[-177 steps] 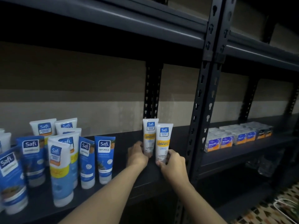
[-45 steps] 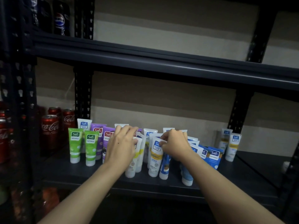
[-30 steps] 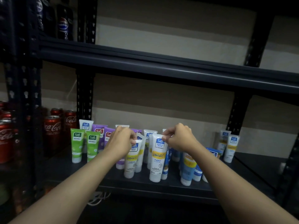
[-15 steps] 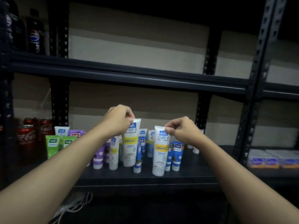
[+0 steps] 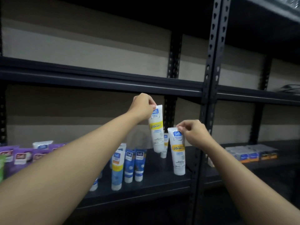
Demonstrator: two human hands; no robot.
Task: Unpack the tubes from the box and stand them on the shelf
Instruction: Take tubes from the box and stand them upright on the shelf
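My left hand (image 5: 142, 106) pinches the top edge of a white and yellow Vitamin C tube (image 5: 156, 130), which hangs cap down above the dark shelf (image 5: 154, 179). My right hand (image 5: 193, 133) pinches the top of a second white and yellow tube (image 5: 178, 153), lower and nearer, its cap close to the shelf board. Behind them more white and yellow tubes (image 5: 165, 144) stand near the shelf's right end. No box is in view.
Blue tubes (image 5: 134, 164) stand in a group left of the held ones, and purple tubes (image 5: 22, 157) stand further left. A black upright post (image 5: 209, 101) divides the shelving. Small boxed packs (image 5: 253, 153) lie on the right-hand shelf. An upper shelf edge (image 5: 100, 83) runs overhead.
Both hands have carried their tubes to the right along the shelf and lifted them. The left tube now hangs higher than the right one; the view has swung right.
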